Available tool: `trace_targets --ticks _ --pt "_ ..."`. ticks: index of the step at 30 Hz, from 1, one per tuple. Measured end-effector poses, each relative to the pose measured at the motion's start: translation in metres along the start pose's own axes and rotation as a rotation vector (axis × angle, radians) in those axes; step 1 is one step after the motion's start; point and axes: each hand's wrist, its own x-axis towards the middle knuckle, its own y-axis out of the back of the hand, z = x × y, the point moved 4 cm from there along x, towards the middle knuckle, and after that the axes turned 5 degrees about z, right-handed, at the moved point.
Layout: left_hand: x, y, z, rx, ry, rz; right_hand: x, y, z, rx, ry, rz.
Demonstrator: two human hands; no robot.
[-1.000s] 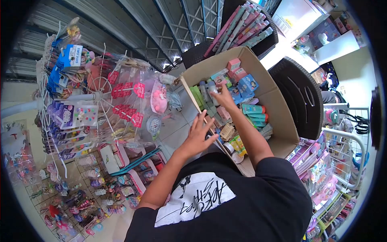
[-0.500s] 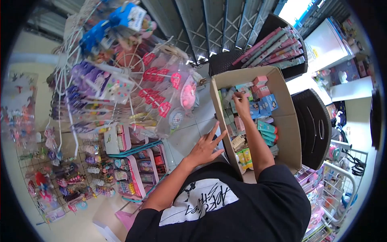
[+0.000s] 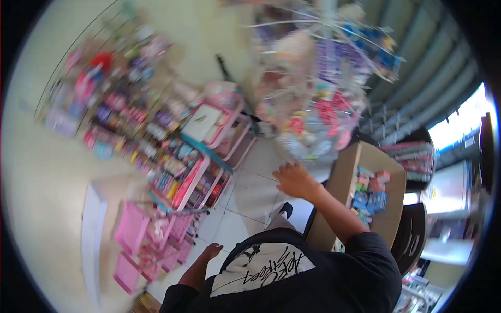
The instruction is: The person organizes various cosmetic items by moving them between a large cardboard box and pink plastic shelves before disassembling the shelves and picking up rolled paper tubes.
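Observation:
My right hand [image 3: 295,180] is held out over the tiled floor, left of the cardboard box, with its fingers apart and nothing in them. Low and nearer my body, my left hand [image 3: 211,251] hangs over the floor beside the pink racks; it looks empty with its fingers loosely apart, though it is small and blurred. The open cardboard box [image 3: 339,195] stands to the right of my right hand. Inside it lie blue packages [image 3: 377,201], pink small boxes [image 3: 382,177] and other small goods.
A rack of hanging bagged goods [image 3: 323,68] stands ahead. Left are a tiered cart [image 3: 188,182], pink baskets [image 3: 130,224] and a wall display of small items [image 3: 130,112]. Dark chairs [image 3: 412,235] stand behind the box, one holding patterned rolls [image 3: 412,156].
The view has swung left, so the box and hanging rack appear farther right. My right hand has come out of the box, empty. My left hand has dropped lower, toward my body.

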Motion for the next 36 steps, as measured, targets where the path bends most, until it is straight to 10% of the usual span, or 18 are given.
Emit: trace_targets --ticks 6,8,12,14,23,26,29,36 --pt "-0.134 -0.110 -0.050 -1.031 0.489 0.465 0.044 -0.178 -0.188 0.635 0.425 -0.498" --pt "-0.133 -0.189 -0.072 -0.819 0.207 0.594 0.022 -0.273 -0.222 1.109 -0.036 -0.792" --pt "-0.186 -0.274 -0.056 -0.994 0.287 0.468 -0.056 -0.447 -0.199 0.211 0.381 -0.951" --pt "-0.207 -0.302 -0.049 -1.048 0.253 0.454 -0.030 -0.419 -0.216 0.568 -0.008 -0.884" --pt "-0.258 -0.327 -0.027 -1.946 0.927 0.112 0.087 -0.424 -0.373 0.431 0.131 -1.195" --pt "-0.216 -0.329 -0.051 -1.988 0.437 0.680 0.103 -0.472 -0.439 0.527 0.348 -1.175" --pt "-0.242 -0.270 -0.075 -2.032 0.391 0.954 0.107 -0.448 -0.537 0.527 0.495 -1.152" --pt "-0.314 -0.256 -0.156 -1.920 1.044 0.684 0.099 -0.388 -0.737 0.584 0.948 -1.256"
